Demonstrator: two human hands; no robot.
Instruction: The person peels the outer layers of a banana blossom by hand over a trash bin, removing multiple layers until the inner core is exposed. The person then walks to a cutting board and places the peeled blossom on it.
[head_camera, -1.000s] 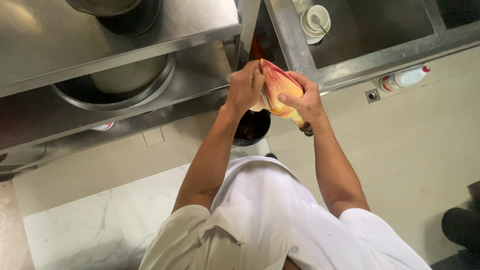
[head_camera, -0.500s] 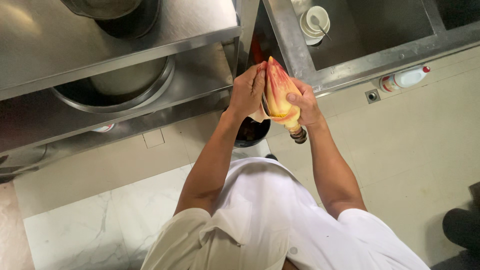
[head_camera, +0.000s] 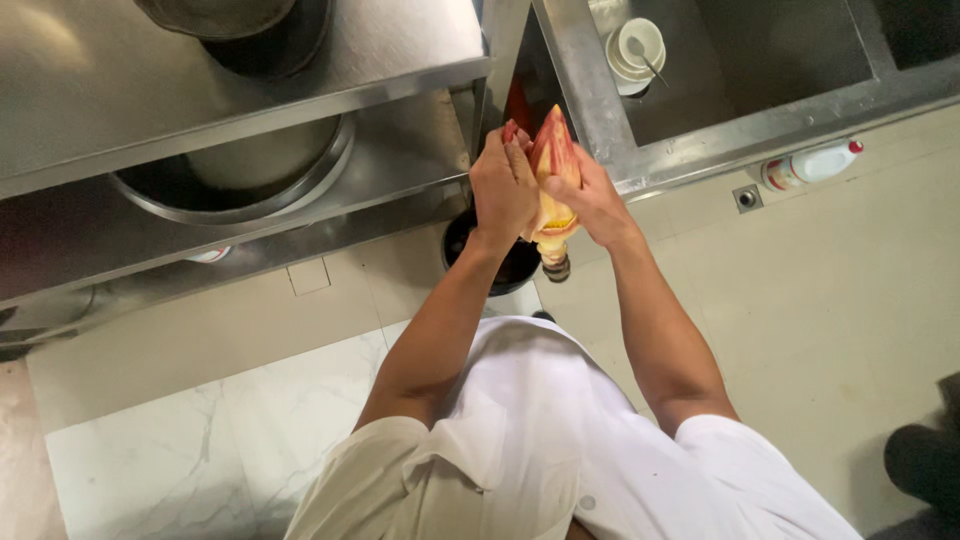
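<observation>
I hold a banana flower (head_camera: 553, 165), pinkish-red at its pointed tip and yellow lower down, with a dark cut stem at the bottom. My right hand (head_camera: 593, 198) grips its body from the right. My left hand (head_camera: 503, 188) is closed on a reddish outer leaf at its left side. Both hands are raised above a small black bin (head_camera: 489, 262) on the floor, in front of the steel counters.
A steel counter (head_camera: 380, 70) with a large pot and a round well stands at left. A steel sink (head_camera: 700, 120) at right holds a white cup with a spoon. A white bottle with a red cap (head_camera: 808, 164) lies on the floor. A dark shoe shows at bottom right.
The banana flower has turned from lying slanted to standing upright, tip up. My left hand moved from covering its top to pulling a leaf at its left side.
</observation>
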